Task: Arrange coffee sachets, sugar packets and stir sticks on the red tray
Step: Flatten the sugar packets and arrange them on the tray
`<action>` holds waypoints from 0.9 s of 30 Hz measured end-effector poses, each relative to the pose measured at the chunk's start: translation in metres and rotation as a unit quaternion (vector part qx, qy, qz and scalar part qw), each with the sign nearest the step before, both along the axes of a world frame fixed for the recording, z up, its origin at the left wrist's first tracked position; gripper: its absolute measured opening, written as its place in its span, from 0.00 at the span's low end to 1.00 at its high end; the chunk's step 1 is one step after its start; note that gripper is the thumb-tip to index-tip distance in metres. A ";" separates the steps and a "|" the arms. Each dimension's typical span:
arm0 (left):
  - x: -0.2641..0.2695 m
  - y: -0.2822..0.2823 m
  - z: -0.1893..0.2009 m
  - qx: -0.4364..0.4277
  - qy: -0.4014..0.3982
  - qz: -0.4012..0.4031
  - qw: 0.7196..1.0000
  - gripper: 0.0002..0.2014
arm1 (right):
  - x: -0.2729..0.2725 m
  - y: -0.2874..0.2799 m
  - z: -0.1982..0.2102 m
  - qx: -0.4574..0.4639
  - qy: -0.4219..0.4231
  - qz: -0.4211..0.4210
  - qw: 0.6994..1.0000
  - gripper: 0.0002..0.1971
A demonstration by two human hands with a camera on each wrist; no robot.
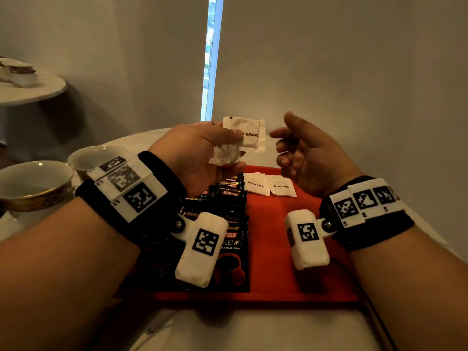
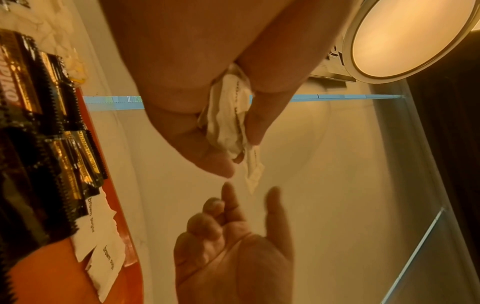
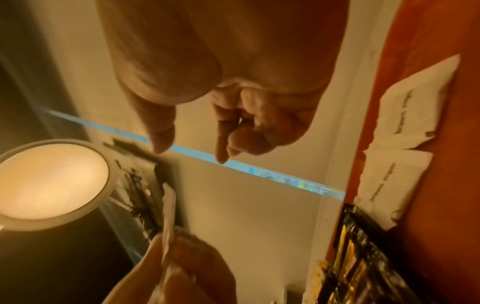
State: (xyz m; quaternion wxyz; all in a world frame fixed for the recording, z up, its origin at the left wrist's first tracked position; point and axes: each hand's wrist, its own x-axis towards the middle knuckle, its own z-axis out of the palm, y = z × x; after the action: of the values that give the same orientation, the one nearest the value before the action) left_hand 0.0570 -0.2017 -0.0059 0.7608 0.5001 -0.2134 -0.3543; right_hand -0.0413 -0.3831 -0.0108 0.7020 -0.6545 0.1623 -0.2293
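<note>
Above the far edge of the red tray (image 1: 278,249), my left hand (image 1: 202,150) grips a bunch of white brown-sugar packets (image 1: 247,134), thumb on top; the same packets (image 2: 228,115) show crumpled between its fingers in the left wrist view. My right hand (image 1: 296,150) hovers just right of them, empty, fingers loosely curled, thumb and forefinger apart. It appears from the palm side (image 2: 233,236) in the left wrist view. Two brown-sugar packets (image 1: 269,186) lie flat at the tray's far end. Black Kopiko coffee sachets (image 1: 225,206) lie overlapped down the tray's left side.
Two gold-rimmed white cups (image 1: 33,183) stand left of the tray on the white table (image 1: 253,330). A second round table (image 1: 30,89) with dishes is at the far left. Walls close in behind. The tray's right half is bare.
</note>
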 end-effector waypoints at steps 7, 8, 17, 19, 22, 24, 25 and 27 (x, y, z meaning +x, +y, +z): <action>-0.001 0.003 0.000 -0.001 -0.015 0.007 1.000 0.17 | 0.000 0.036 0.006 -0.116 -0.015 0.073 0.990 0.13; -0.001 0.003 0.000 -0.003 -0.016 0.008 1.000 0.15 | 0.000 0.038 0.006 -0.119 -0.016 0.068 0.990 0.13; 0.003 0.001 0.002 0.018 0.044 0.020 0.999 0.13 | 0.001 0.041 0.008 -0.065 -0.044 0.042 0.996 0.03; 0.003 0.002 0.003 0.013 0.051 0.015 0.999 0.07 | 0.001 0.040 0.008 -0.035 -0.068 0.041 0.996 0.03; 0.004 0.002 0.003 0.023 0.045 0.009 0.999 0.06 | 0.004 0.038 0.007 -0.007 -0.094 0.029 0.995 0.05; 0.003 0.002 0.002 0.033 0.035 0.000 0.999 0.11 | 0.005 0.039 0.006 -0.009 -0.095 0.022 0.995 0.08; 0.002 0.002 0.002 0.037 0.027 -0.005 0.999 0.13 | 0.005 0.040 0.005 -0.015 -0.093 0.020 0.995 0.06; -0.001 0.004 0.003 0.032 0.000 -0.019 0.999 0.12 | 0.004 0.042 0.005 -0.027 -0.085 0.022 0.996 0.05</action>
State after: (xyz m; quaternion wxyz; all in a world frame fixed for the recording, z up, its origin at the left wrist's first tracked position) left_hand 0.0558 -0.1981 -0.0031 0.7376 0.5199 -0.2115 -0.3755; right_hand -0.0371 -0.3415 -0.0062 0.6998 -0.6551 0.0813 -0.2730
